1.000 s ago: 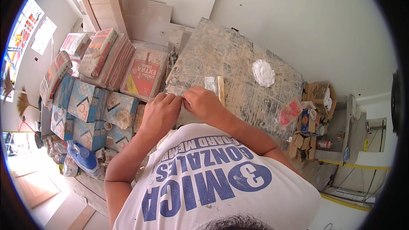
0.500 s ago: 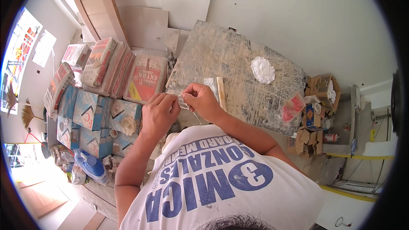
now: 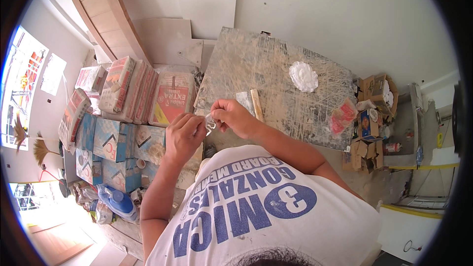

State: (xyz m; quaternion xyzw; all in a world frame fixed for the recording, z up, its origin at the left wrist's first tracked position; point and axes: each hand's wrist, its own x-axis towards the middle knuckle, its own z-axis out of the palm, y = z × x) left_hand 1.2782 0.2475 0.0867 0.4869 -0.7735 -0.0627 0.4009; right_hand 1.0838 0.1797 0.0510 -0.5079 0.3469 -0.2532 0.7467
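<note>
My left hand [image 3: 185, 136] and my right hand [image 3: 235, 116] meet in front of my chest, at the near left corner of a scratched grey tabletop [image 3: 261, 59]. Both have their fingertips pinched on a thin white strip [image 3: 210, 127], its loose end curling down between them. What the strip is made of is too small to tell. Just beyond the right hand lies a flat grey plate [image 3: 243, 99] beside a pale wooden bar [image 3: 256, 104]. Farther right on the tabletop rests a white, ruffled round piece [image 3: 304, 77].
Paper sacks [image 3: 171, 99] are piled at the left, with blue and white boxes [image 3: 111, 140] nearer me. A blue jug [image 3: 118, 199] stands below them. Crumpled red plastic [image 3: 343, 117] lies at the tabletop's right end, next to open cardboard boxes [image 3: 382, 96].
The strip's loose end, earlier hanging long and straight toward my chest, now curls close beneath my fingers. Both hands stay together, and the view has shifted slightly.
</note>
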